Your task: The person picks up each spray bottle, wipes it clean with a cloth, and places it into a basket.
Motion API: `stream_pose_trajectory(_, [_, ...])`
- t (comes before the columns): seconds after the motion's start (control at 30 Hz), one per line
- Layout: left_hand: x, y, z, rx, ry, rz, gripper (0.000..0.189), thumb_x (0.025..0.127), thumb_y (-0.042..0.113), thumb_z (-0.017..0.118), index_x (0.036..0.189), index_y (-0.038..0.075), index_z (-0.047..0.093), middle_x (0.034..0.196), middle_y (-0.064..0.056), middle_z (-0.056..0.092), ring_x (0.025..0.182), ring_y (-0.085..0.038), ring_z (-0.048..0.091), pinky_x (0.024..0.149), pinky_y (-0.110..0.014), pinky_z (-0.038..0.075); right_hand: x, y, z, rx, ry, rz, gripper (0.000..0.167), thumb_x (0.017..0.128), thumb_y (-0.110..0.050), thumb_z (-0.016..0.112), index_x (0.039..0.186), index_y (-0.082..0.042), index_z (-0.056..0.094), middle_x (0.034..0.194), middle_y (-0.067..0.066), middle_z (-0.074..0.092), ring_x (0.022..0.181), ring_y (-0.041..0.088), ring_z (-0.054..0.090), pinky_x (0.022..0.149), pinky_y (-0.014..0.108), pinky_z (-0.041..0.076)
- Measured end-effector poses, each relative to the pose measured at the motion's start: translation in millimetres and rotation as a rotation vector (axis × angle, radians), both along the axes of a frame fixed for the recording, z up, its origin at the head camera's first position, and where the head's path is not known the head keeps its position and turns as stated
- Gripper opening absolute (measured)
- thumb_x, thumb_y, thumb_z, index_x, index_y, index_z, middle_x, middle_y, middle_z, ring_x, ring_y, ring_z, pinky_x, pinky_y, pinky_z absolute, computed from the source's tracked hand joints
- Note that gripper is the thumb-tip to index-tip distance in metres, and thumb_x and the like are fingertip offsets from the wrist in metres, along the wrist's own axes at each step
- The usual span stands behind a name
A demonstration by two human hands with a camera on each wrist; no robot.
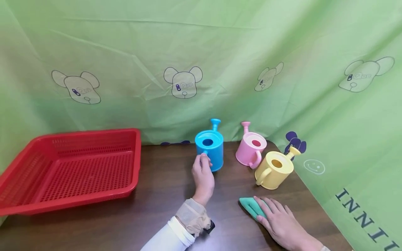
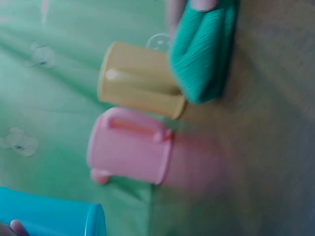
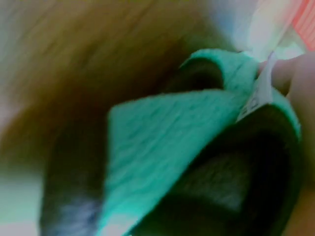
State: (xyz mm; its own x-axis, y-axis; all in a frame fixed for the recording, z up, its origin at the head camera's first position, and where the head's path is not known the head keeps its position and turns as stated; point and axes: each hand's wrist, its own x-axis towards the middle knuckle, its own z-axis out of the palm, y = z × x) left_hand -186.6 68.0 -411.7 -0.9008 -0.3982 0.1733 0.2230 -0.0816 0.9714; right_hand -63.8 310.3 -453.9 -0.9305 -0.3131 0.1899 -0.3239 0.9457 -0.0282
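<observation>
At the back of the table stands a blue watering can (image 1: 216,157), its spout toward the curtain. My left hand (image 1: 203,176) grips its handle, which the fingers mostly cover. Part of the blue can (image 2: 54,216) shows low in the left wrist view. At the front right, my right hand (image 1: 277,221) pinches a folded green cloth (image 1: 249,205) between thumb and fingers. The cloth (image 3: 162,142) fills much of the right wrist view, with folds and a white tag (image 3: 261,96).
A pink watering can (image 1: 244,153) and a yellow watering can (image 1: 273,176) stand to the right of the blue one. On the left sits a red perforated basket (image 1: 135,167). A green curtain (image 1: 141,108) hangs behind and along the right of the brown table (image 1: 157,216).
</observation>
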Motion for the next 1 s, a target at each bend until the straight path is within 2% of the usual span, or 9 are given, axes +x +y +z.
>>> stream_pose_trajectory(0.1, [-3.3, -13.1, 10.6, 0.023, 0.048, 0.022, 0.033, 0.108, 0.02, 0.047, 0.084, 0.002, 0.06, 0.079, -0.013, 0.061, 0.079, -0.015, 0.057, 0.082, -0.036, 0.046, -2.0, -2, 1.0, 0.028, -0.005, -0.023, 0.056, 0.099, -0.036, 0.07, 0.15, -0.018, 0.056, 0.144, 0.011, 0.063, 0.133, 0.04, 0.06, 0.099, 0.073, 0.047])
stream_pose_trajectory(0.2, [-5.8, -26.4, 18.2, 0.066, 0.076, 0.037, 0.033, 0.109, 0.019, 0.045, 0.085, 0.001, 0.058, 0.081, -0.014, 0.06, 0.081, -0.018, 0.058, 0.084, -0.035, 0.047, -3.2, -3, 1.4, 0.05, -0.004, -0.026, 0.057, 0.096, -0.036, 0.074, 0.148, -0.017, 0.058, 0.142, 0.012, 0.063, 0.129, 0.038, 0.062, 0.097, 0.069, 0.05])
stream_pose_trajectory(0.3, [-6.5, -38.2, 22.9, 0.113, 0.097, 0.055, 0.032, 0.109, 0.017, 0.045, 0.086, -0.001, 0.056, 0.08, -0.008, 0.057, 0.082, -0.019, 0.058, 0.084, -0.031, 0.047, -2.6, -5, 1.7, 0.061, -0.011, -0.025, 0.059, 0.094, -0.034, 0.078, 0.147, -0.017, 0.057, 0.139, 0.012, 0.063, 0.123, 0.037, 0.063, 0.089, 0.063, 0.052])
stream_pose_trajectory(0.43, [-7.6, -53.1, 26.7, 0.173, 0.132, 0.093, 0.031, 0.108, 0.015, 0.045, 0.084, -0.004, 0.054, 0.075, 0.002, 0.05, 0.076, -0.014, 0.053, 0.078, -0.025, 0.044, -2.2, -7, 1.6, 0.067, -0.009, -0.024, 0.06, 0.092, -0.03, 0.08, 0.146, -0.018, 0.058, 0.135, 0.011, 0.063, 0.119, 0.036, 0.063, 0.082, 0.058, 0.053])
stream_pose_trajectory(0.73, [-12.5, -91.0, 35.8, 0.381, 0.242, 0.151, 0.032, 0.107, 0.016, 0.043, 0.075, 0.013, 0.051, 0.059, 0.005, 0.039, 0.058, -0.008, 0.04, 0.06, -0.021, 0.037, -11.1, -9, -4.3, 0.121, 0.099, -0.007, 0.055, 0.086, -0.022, 0.084, 0.136, -0.014, 0.062, 0.114, 0.006, 0.068, 0.1, 0.028, 0.065, 0.065, 0.045, 0.049])
stream_pose_trajectory(0.87, [-13.8, -107.7, 42.2, 0.41, 0.266, 0.175, 0.032, 0.107, 0.02, 0.044, 0.077, 0.016, 0.051, 0.058, 0.005, 0.042, 0.054, -0.008, 0.04, 0.057, -0.021, 0.038, -18.1, -8, -3.8, 0.123, 0.131, 0.031, 0.052, 0.087, -0.017, 0.082, 0.134, -0.011, 0.062, 0.111, 0.005, 0.068, 0.099, 0.027, 0.066, 0.063, 0.044, 0.049])
stream_pose_trajectory(1.0, [-11.3, -119.3, 46.7, 0.405, 0.267, 0.198, 0.029, 0.106, 0.022, 0.046, 0.078, 0.017, 0.051, 0.06, 0.006, 0.044, 0.056, -0.009, 0.041, 0.061, -0.022, 0.041, -21.2, -7, -2.6, 0.111, 0.142, 0.045, 0.051, 0.086, -0.013, 0.081, 0.133, -0.009, 0.063, 0.108, 0.005, 0.068, 0.098, 0.027, 0.067, 0.064, 0.043, 0.05])
